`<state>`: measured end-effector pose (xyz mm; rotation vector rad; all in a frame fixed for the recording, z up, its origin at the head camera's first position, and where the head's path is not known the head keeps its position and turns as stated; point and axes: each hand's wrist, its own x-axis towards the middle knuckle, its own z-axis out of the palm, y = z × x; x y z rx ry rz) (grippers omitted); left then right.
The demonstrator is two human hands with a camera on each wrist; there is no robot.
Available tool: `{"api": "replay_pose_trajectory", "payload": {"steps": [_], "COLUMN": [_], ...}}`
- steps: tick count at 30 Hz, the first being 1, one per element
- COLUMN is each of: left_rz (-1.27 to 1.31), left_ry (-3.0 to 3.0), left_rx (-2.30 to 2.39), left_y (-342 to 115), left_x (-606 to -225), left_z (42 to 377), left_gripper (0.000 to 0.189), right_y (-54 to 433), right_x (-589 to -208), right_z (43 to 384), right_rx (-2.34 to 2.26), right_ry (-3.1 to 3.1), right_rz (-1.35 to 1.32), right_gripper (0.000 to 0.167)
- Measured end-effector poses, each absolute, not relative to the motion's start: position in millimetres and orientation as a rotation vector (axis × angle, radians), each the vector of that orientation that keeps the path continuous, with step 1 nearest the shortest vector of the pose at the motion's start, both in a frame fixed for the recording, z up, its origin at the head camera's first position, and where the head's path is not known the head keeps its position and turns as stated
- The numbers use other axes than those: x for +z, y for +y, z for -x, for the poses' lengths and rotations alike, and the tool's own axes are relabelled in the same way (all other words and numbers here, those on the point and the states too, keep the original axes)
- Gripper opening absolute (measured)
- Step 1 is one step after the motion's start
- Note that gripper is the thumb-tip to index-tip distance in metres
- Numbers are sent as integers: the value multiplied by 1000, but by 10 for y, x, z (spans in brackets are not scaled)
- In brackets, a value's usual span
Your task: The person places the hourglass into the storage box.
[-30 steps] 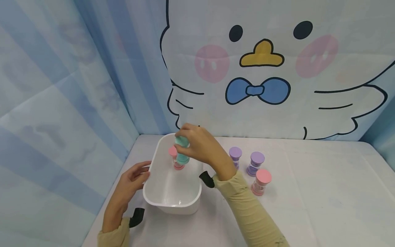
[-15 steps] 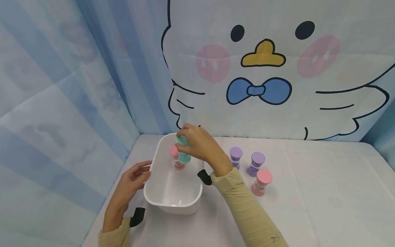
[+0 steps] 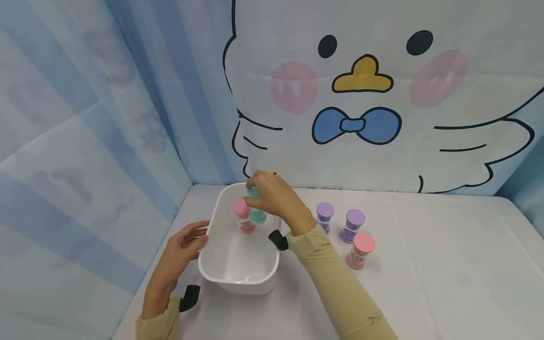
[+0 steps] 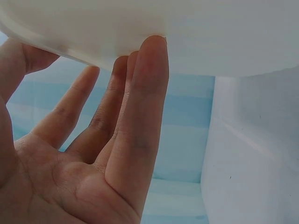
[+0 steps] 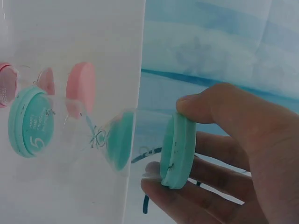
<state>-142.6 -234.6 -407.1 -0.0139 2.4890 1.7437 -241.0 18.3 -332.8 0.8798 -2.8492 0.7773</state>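
My right hand (image 3: 276, 196) pinches the teal cap of a teal hourglass (image 5: 121, 140) between thumb and fingers. Its lower end (image 3: 258, 217) hangs inside a white plastic tub (image 3: 238, 264); whether it touches the bottom I cannot tell. Right beside it in the tub stands a pink hourglass (image 3: 244, 217), upright. My left hand (image 3: 180, 250) rests against the tub's left side. In the left wrist view, the fingers (image 4: 140, 116) are extended, with fingertips against the tub wall (image 4: 224, 37).
On the white table (image 3: 446, 264), right of the tub, stand two purple hourglasses, one (image 3: 325, 215) nearer the right forearm and another (image 3: 352, 224) beyond it. A pink hourglass (image 3: 360, 250) stands in front of them. A printed curtain (image 3: 361, 160) rises behind the table.
My right hand has shifted slightly right with the teal hourglass, away from the pink one in the tub. The left hand stays at the tub's side.
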Motion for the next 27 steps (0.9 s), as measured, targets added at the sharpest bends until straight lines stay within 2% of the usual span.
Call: {"api": "replay_pose_trajectory", "payload": {"steps": [27], "left_rz": [-45], "left_ry": [2483], "left_rx": [1757], "left_y": [-2367], "left_x": [-4097], "left_z": [1433], "left_gripper": [50], "right_y": [17], "right_x": [-3391], "right_z": [2599], "right_rx": [660], "right_ry": [-3030], "right_rz": [-887], "right_gripper": [29]}}
